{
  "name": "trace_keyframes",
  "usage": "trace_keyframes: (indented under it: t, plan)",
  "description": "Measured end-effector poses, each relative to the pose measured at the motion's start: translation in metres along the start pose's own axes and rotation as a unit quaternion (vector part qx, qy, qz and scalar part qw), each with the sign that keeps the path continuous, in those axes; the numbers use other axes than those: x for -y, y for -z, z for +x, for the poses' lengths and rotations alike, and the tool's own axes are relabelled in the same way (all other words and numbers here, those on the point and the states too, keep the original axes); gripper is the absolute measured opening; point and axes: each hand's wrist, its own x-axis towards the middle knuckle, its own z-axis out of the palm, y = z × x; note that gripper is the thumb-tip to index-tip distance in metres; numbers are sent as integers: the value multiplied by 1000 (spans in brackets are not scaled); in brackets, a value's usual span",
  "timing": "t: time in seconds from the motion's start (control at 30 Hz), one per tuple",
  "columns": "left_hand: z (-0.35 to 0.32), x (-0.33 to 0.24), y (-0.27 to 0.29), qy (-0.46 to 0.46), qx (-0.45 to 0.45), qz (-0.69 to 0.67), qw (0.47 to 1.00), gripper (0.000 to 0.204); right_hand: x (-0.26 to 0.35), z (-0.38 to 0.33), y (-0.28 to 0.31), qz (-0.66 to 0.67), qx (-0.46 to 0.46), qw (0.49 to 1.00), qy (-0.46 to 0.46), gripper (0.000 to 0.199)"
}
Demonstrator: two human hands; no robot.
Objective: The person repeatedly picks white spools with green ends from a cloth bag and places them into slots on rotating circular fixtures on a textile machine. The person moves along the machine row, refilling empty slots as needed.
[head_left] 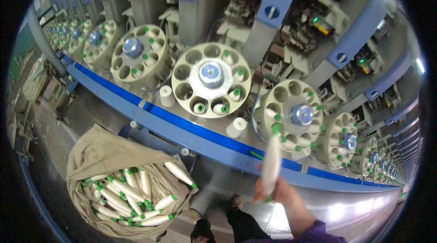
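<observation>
My right hand (280, 195) holds a white yarn bobbin (271, 161) with a green tip, raised upright and blurred by motion. The bobbin's top end is close to a round cream magazine wheel (293, 115) with a blue metal hub, whose pockets hold several green-tipped bobbins. My left hand is not in view. Left of that wheel is another magazine wheel (211, 79) with mostly empty pockets and a few bobbins in the lower ones.
A tan cloth sack (102, 152) holding several white bobbins with green tips stands at lower left. A blue rail (182, 127) runs along the machine front. More magazine wheels (134, 54) line the machine both ways. My feet (202, 229) show on the grey floor.
</observation>
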Motion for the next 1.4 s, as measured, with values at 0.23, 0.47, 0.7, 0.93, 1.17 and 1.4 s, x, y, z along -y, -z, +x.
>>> trace_keyframes:
  t: [0.23, 0.47, 0.7, 0.93, 1.17, 1.4]
  plan:
    - [-20, -38, 98, 40, 98, -51, 993, 40, 153, 65, -34, -33, -161, 886, 434, 37]
    - [-19, 16, 96, 158, 90, -133, 974, 39, 175, 159, 37, -223, -346, 776, 478, 41]
    - [-29, -6, 101, 149, -82, -185, 968, 32, 201, 97, 31, -227, -135, 932, 248, 19]
    - [-29, 15, 207, 184, -532, -246, 789, 16, 299, -82, 154, -270, -396, 874, -81, 25]
    - [-6, 95, 282, 57, -350, 222, 908, 23, 173, -12, 2, -715, -172, 675, 56, 37]
    - [37, 127, 324, -87, -149, 290, 942, 26, -156, 136, -145, -704, 249, 664, 37, 27]
